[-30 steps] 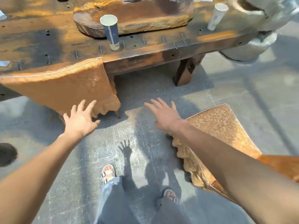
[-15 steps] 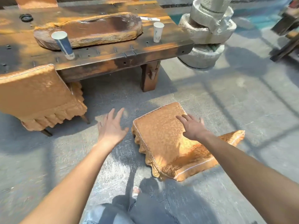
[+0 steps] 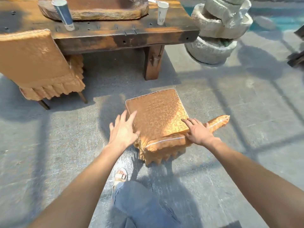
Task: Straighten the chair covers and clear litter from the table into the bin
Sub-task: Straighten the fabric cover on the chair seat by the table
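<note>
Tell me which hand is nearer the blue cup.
Left. The left hand sits at the left edge of the chair cover, toward the blue cup; the right hand rests on its right side.

No wording can be read anywhere in this scene. The blue paper cup (image 3: 63, 14) on the wooden table (image 3: 115, 38) carries a pale stripe down its side and a small dark mark near its base, too blurred to make out as letters. The white paper cup (image 3: 162, 13) farther along the same table shows a few faint dark marks on its side — too small to tell whether they are text or a logo.
</note>
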Demonstrator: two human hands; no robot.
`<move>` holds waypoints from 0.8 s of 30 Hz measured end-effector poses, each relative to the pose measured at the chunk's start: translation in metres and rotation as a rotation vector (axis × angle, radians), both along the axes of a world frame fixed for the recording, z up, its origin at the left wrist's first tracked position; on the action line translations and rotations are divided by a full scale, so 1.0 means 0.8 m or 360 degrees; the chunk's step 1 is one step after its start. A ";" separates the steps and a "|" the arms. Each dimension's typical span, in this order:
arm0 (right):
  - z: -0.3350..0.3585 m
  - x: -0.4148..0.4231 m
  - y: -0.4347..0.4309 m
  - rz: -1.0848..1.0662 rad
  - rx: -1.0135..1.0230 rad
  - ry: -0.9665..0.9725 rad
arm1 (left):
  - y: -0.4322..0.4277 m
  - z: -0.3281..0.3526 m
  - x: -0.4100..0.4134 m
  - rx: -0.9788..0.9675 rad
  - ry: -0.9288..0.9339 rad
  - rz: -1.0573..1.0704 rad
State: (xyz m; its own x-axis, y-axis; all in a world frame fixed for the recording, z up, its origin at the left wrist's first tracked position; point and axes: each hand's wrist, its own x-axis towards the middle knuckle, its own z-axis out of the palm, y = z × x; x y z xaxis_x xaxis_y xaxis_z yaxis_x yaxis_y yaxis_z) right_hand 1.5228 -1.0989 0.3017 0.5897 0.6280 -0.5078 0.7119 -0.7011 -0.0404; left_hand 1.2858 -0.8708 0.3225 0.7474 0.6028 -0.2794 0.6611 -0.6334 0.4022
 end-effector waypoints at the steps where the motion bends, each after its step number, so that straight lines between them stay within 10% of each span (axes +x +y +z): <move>1: 0.004 -0.001 -0.009 0.0020 0.0024 0.0008 | -0.016 0.001 0.000 -0.0017 -0.0001 0.0013; 24: 0.016 0.131 -0.109 0.0444 -0.0132 -0.0125 | -0.160 -0.025 0.103 0.0042 0.0339 -0.0093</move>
State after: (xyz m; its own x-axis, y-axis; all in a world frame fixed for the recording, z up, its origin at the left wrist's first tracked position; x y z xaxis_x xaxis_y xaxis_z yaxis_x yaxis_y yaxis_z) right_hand 1.6280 -1.1864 0.3148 0.4396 0.7296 -0.5239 0.8762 -0.4765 0.0716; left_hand 1.3680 -0.9990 0.3023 0.7071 0.5692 -0.4196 0.6911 -0.6817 0.2399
